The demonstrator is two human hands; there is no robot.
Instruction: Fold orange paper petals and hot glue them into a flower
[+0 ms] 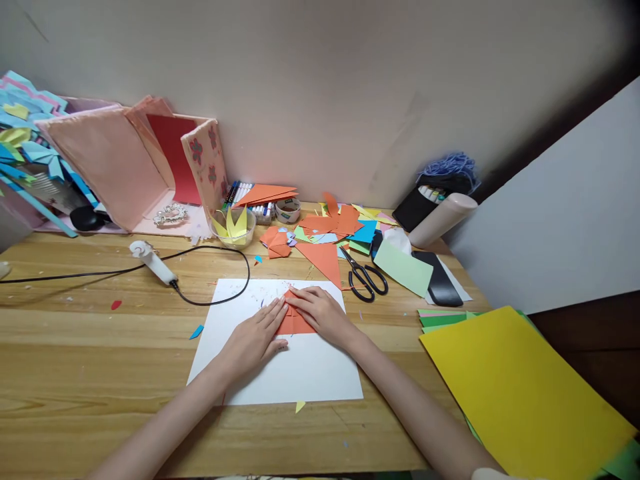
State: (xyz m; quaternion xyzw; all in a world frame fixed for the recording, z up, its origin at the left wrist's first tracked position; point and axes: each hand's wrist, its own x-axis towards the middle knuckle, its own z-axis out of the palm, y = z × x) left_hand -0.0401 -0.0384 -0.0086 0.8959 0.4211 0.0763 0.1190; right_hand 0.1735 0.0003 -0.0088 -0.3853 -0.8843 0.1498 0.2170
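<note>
A folded piece of orange paper (pixel 299 325) lies on a white sheet (pixel 310 373) on the wooden table. My left hand (pixel 256 335) rests flat on its left side, with the thumb stretched out to the right over the white sheet. From the right, my right hand (pixel 323 313) presses on the paper's upper right part, fingers extended and nearly flat. The fingertips of both hands come close together near the paper's top. Parts of the paper are hidden under the fingers.
Black-handled scissors (pixel 363 275) lie beyond my right hand, near orange scraps (pixel 330 223). A white device with a black cable (pixel 154 263) sits at the left. Yellow sheets (pixel 520 393) lie at the right. A clear bowl (pixel 233 229) holds yellow paper.
</note>
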